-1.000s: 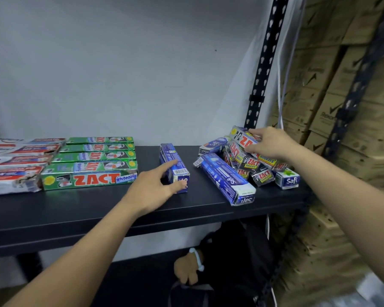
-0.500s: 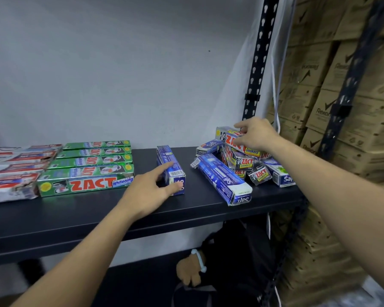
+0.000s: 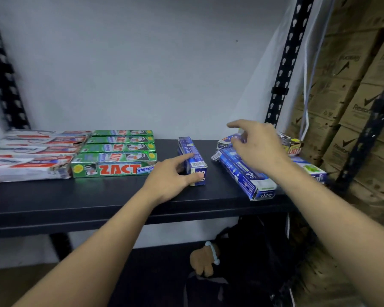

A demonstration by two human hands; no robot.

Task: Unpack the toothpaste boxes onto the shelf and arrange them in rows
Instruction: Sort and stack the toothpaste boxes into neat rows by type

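On the black shelf (image 3: 98, 196) lie a row of white-and-red toothpaste boxes (image 3: 31, 151) and a row of green ZACT boxes (image 3: 120, 149). A single blue box (image 3: 190, 149) lies lengthwise to their right. My left hand (image 3: 171, 178) touches it, index finger on its top and thumb against its near end. Further right is a loose pile: a long blue Safi box (image 3: 242, 176), small ZACT boxes (image 3: 294, 145) and a white-blue Safi box (image 3: 313, 170). My right hand (image 3: 257, 147) hovers over the pile's left part with fingers spread, holding nothing.
A perforated black upright (image 3: 282, 74) stands behind the pile at the shelf's right end. Brown cardboard cartons (image 3: 353, 96) are stacked to the right. A black bag (image 3: 253, 251) with a small brown plush lies under the shelf. The white wall closes the back.
My right hand has left the small ZACT box on top of the pile and moved left, now above the blue boxes. My left hand stays on the single blue box.
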